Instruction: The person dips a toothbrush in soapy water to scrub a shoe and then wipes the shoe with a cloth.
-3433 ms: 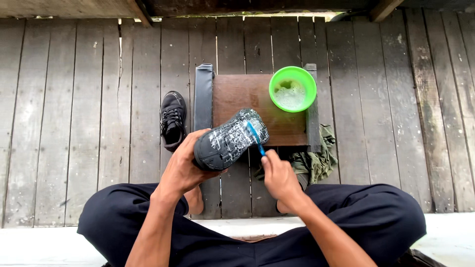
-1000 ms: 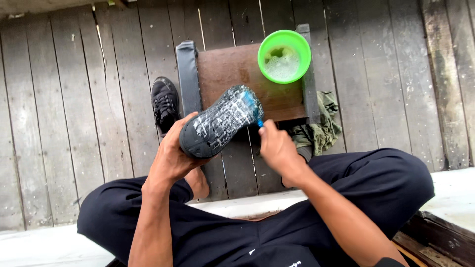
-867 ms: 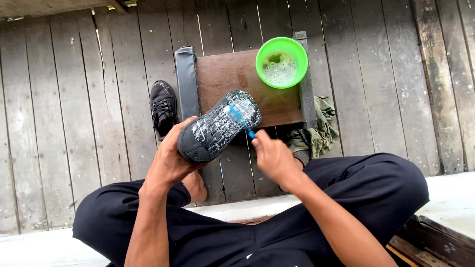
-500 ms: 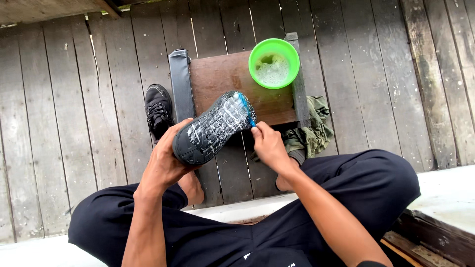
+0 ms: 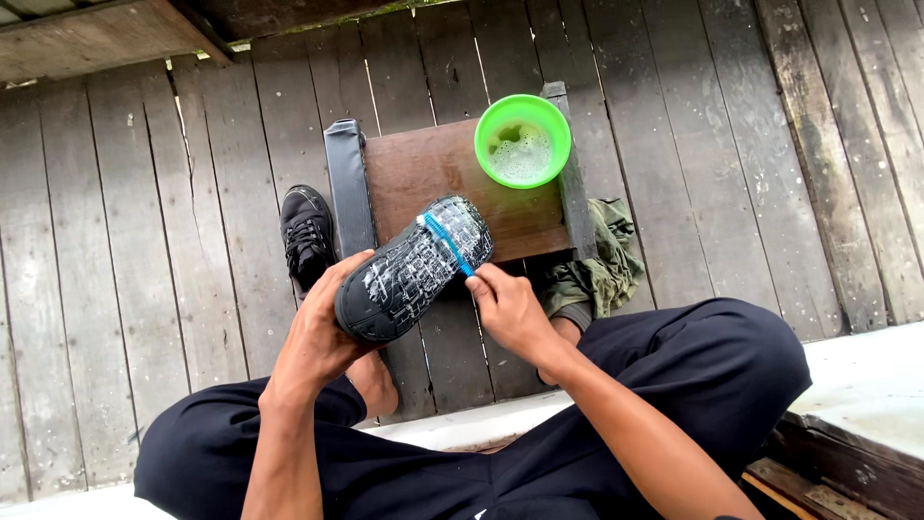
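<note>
Your left hand [image 5: 322, 327] grips a black shoe [image 5: 412, 270] from underneath, fingers wrapped around its heel end, sole turned up toward you and streaked with white suds. Your right hand [image 5: 510, 308] is closed around the handle of a blue toothbrush [image 5: 447, 243], whose head lies against the sole near the toe. The shoe hangs in the air just above the near edge of a small brown wooden stool [image 5: 433, 173] (its dark side rails show at left and right). On the stool's far right corner stands a green bowl [image 5: 524, 141] holding foamy water. The second black shoe [image 5: 308, 235] rests upright on the plank floor [image 5: 144, 241], just left of the stool. A crumpled olive cloth [image 5: 597, 270] lies by the stool's right side, near your knee
</note>
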